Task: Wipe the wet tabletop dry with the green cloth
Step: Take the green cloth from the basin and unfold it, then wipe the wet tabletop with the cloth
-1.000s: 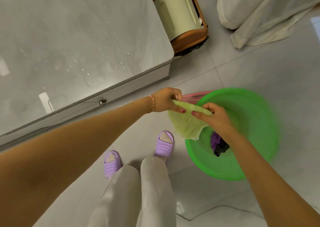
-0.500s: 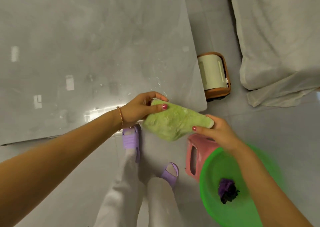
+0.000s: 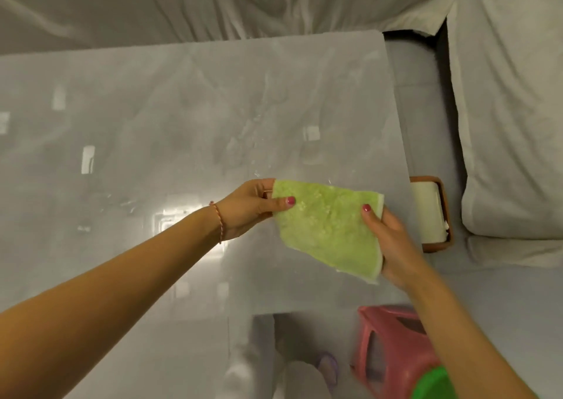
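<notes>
While the green cloth (image 3: 329, 231) was stretched flat between both hands above the near right part of the tabletop (image 3: 152, 109), the wiping itself looked not yet begun; this seemed the step of spreading the cloth and bringing it over the wet patch. From the left, the left hand (image 3: 253, 208) pinched the cloth's left edge, thumb on top and fingers beneath, and the right hand (image 3: 393, 240) gripped the right edge the same way, the two hands apart by the width of the cloth. It could not be told whether the cloth's lower edge touched the surface. The next move probably called for laying the cloth down flat and pressing it across the drops (image 3: 253, 142) that lay just beyond it, toward the middle of the top. That surface was grey, glossy and marbled, with bright reflections of lights. Pale sheets (image 3: 502, 109) lay beyond and to the right, a brown-rimmed box (image 3: 432, 215) stood just past the table's right edge, and a pink stool (image 3: 393, 347) and a green basin (image 3: 432, 383) sat on the floor at the lower right.
</notes>
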